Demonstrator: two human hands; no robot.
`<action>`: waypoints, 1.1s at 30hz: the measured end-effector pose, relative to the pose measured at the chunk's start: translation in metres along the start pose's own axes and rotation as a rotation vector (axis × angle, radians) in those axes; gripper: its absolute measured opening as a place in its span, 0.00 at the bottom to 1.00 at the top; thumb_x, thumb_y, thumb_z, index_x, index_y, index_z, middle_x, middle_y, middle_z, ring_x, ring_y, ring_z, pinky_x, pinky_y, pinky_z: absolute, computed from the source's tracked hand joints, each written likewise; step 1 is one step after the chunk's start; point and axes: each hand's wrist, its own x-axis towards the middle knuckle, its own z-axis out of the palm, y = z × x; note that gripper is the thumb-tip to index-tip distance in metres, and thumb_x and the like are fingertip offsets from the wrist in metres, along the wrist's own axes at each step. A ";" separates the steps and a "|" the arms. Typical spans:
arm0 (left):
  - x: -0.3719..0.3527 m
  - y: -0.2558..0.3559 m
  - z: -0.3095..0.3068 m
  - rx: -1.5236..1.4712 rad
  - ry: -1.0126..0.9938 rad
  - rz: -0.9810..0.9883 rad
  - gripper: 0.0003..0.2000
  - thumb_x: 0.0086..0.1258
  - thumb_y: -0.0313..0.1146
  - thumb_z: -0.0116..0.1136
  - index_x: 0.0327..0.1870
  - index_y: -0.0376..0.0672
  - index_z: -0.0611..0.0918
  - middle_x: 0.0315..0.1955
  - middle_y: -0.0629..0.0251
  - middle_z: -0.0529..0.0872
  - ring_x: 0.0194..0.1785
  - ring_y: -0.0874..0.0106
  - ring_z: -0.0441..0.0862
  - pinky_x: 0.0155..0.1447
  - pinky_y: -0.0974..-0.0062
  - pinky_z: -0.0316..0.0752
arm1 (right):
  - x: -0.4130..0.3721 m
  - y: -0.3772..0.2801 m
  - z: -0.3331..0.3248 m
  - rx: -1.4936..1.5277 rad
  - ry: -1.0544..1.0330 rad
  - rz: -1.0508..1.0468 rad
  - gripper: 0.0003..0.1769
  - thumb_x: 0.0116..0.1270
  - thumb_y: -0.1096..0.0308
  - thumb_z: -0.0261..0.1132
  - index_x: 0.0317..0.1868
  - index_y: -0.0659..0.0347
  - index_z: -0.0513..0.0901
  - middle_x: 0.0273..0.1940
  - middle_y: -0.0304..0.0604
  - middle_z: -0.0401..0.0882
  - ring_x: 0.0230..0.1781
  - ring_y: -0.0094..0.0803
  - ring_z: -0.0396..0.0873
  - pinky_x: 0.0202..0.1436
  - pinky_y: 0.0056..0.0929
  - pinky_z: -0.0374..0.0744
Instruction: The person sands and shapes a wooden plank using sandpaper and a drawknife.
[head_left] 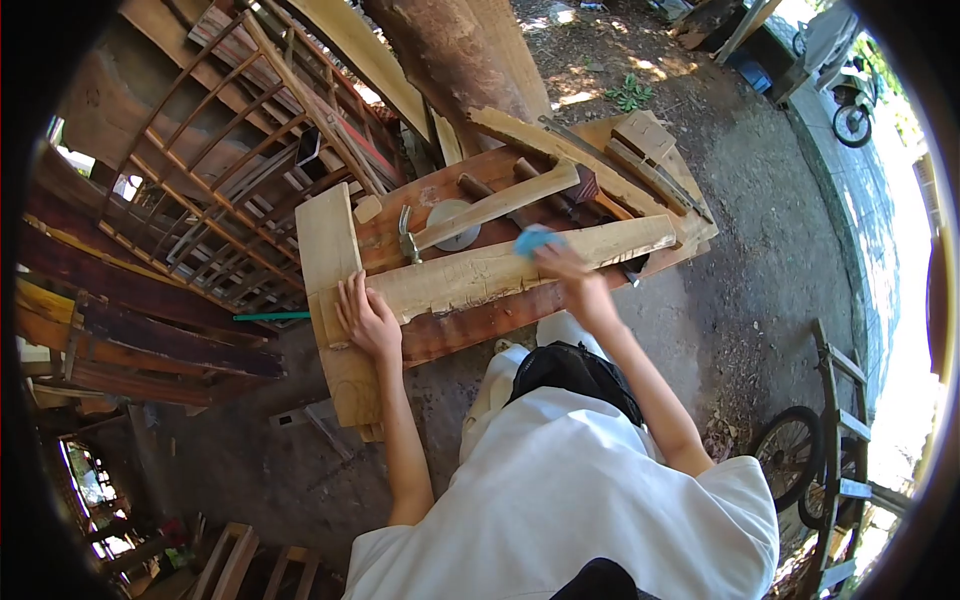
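A long pale plank [520, 268] with a rough, cracked front edge lies across the reddish wooden workbench [470, 330]. My left hand [370, 318] rests on the plank's left end, fingers stretched out and the thumb apart. Over the plank's right half, my right hand [566, 268] grips a blue piece [540, 239] against or just above the upper face. Motion blurs that hand, and whether the blue piece is cloth or abrasive paper cannot be made out. Behind the plank are a metal hammer head [408, 240], a narrow wooden strip [500, 205] and a round grey disc [454, 226].
Boards [335, 250] lie crosswise at the bench's left end. More wood pieces [645, 135] and tools sit at its far right. A slatted wooden frame [215, 150] leans at left. A ladder [850, 430] and a wheel [790, 455] stand at right.
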 end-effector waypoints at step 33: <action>0.001 0.000 -0.002 -0.005 0.000 -0.021 0.16 0.78 0.32 0.47 0.62 0.48 0.80 0.63 0.65 0.81 0.72 0.57 0.72 0.74 0.53 0.62 | 0.004 0.017 -0.025 0.164 -0.248 -0.066 0.29 0.53 0.85 0.61 0.57 0.60 0.86 0.67 0.44 0.78 0.75 0.45 0.66 0.79 0.44 0.65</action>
